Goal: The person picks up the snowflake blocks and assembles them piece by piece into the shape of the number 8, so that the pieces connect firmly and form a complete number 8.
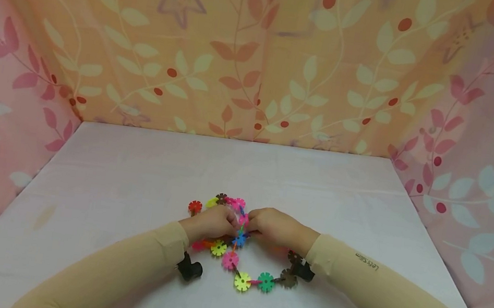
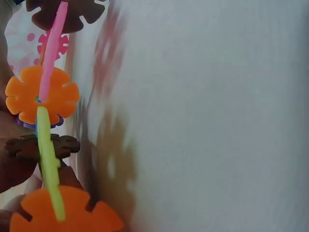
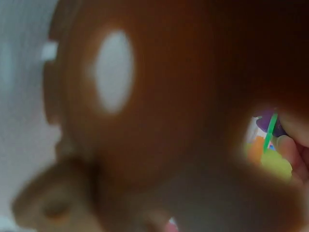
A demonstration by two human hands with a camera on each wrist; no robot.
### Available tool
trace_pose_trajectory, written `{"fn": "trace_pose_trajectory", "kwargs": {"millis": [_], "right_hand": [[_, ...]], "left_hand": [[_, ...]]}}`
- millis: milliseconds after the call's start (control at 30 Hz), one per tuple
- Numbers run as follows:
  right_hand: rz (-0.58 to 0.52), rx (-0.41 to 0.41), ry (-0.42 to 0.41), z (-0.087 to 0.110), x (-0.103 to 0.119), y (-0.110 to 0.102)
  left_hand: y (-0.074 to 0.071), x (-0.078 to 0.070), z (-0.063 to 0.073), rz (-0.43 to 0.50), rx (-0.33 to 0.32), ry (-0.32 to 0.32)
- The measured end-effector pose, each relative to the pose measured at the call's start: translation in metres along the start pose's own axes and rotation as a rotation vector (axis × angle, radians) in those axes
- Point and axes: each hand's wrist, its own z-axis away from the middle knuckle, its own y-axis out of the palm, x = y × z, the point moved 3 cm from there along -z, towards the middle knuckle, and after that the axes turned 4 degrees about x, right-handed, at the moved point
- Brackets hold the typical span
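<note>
A long chain of colourful notched plastic discs winds between and around both hands, with a blue disc, a pink disc and a green disc among its links. My left hand pinches the chain near its middle, its fingertips partly hidden. Facing it, my right hand grips the chain from the other side. In the right wrist view a purple disc sits at the fingers, beside a green disc seen edge-on. An orange disc hangs beside the left hand.
The chain lies on a white-covered table, its front loop curving through a yellow disc towards the right wrist. A red disc shows beyond the left wrist. Patterned cloth walls enclose the back and sides. A blurred brown disc blocks much of the right wrist view.
</note>
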Motion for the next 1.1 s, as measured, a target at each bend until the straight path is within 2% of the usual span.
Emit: {"fn": "trace_pose_trajectory", "kwargs": {"millis": [267,400,467,567,667,733,833,1000,1100], "right_hand": [[-0.028,-0.047,0.041,0.001,0.001,0.000],[-0.052,-0.061,0.059,0.001,0.003,0.002],[-0.069,-0.038,0.063,0.000,0.005,0.003],[-0.124,0.044,0.078,-0.001,0.007,0.003],[-0.213,0.123,0.138,-0.003,0.005,-0.001],[-0.240,0.141,0.181,-0.006,0.000,-0.008],[-0.231,0.116,0.221,-0.014,-0.012,-0.021],[-0.163,0.069,0.252,-0.035,-0.031,-0.034],[-0.130,0.075,0.277,-0.052,-0.037,-0.034]], "left_hand": [[0.000,-0.006,0.000,-0.018,-0.042,0.013],[-0.002,-0.007,0.001,-0.076,-0.036,0.000],[-0.001,-0.007,0.001,-0.105,-0.015,0.003],[-0.001,-0.005,0.001,-0.143,0.037,0.020],[-0.005,-0.005,0.003,-0.181,0.087,0.033],[-0.013,-0.005,0.004,-0.227,0.093,0.049],[-0.036,0.000,0.007,-0.250,0.027,0.040],[-0.082,0.015,0.010,-0.261,-0.196,-0.022],[-0.098,0.022,0.013,-0.247,-0.276,-0.045]]}}
